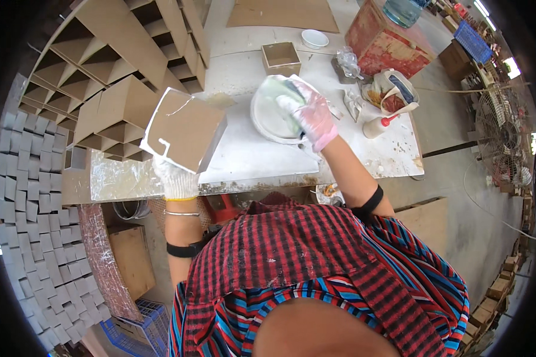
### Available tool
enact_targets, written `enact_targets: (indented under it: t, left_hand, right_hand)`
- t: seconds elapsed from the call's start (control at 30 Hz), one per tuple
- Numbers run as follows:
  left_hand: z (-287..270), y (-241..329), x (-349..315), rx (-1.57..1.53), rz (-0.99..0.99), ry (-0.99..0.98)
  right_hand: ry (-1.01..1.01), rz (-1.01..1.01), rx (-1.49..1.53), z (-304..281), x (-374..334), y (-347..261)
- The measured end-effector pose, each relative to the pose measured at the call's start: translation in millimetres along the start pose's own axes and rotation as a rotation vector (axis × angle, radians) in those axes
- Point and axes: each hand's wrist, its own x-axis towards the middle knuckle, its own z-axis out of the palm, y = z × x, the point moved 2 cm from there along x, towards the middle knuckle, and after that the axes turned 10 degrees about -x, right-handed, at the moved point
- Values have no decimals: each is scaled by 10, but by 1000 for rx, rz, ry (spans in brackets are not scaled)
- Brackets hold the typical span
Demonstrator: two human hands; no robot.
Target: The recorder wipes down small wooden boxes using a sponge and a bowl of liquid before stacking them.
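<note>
My left hand (175, 180), in a white knit glove with a yellow cuff edge, grips a brown cardboard box (187, 128) from beneath. White glue lines the box's rims, and a hooked streak of it marks the face near its lower left corner. My right hand (311, 116), in a pinkish glove smeared white at the fingers, is over a round white basin (259, 122) on the table. Its fingers are bent together around something pale green and wet with white that I cannot make out. The fingers of my left hand are mostly hidden by the box.
Beyond the basin stand a small open box (281, 58) and a white bowl (315, 38). At right are a red-capped bottle (376, 127), an open bag (393, 92) and a red crate (387, 41). Stacked cardboard boxes (110, 59) crowd the left; a fan (500, 122) stands far right.
</note>
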Motion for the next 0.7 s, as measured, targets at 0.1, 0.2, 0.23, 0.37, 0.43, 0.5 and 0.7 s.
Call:
enact_targets:
  t: [0.1, 0.2, 0.23, 0.37, 0.43, 0.5, 0.7]
  left_hand:
    - [79, 463, 222, 608, 166, 92]
    - [42, 449, 289, 509, 231, 126]
    - [22, 415, 260, 543, 190, 82]
    - [-67, 541, 257, 563, 161, 23]
    - [-1, 382, 244, 158, 81, 102]
    - [105, 213, 275, -627, -126, 210]
    - [111, 298, 254, -1568, -145, 28]
  right_hand:
    - [-11, -478, -51, 306, -217, -418]
    - [-187, -687, -727, 510, -417, -829]
    - [-136, -698, -685, 523, -403, -825]
    - [111, -706, -645, 526, -199, -523]
    - [183, -763, -671, 529, -193, -532]
    - [-7, -758, -644, 669, -459, -729]
    - [140, -676, -590, 600, -324, -713]
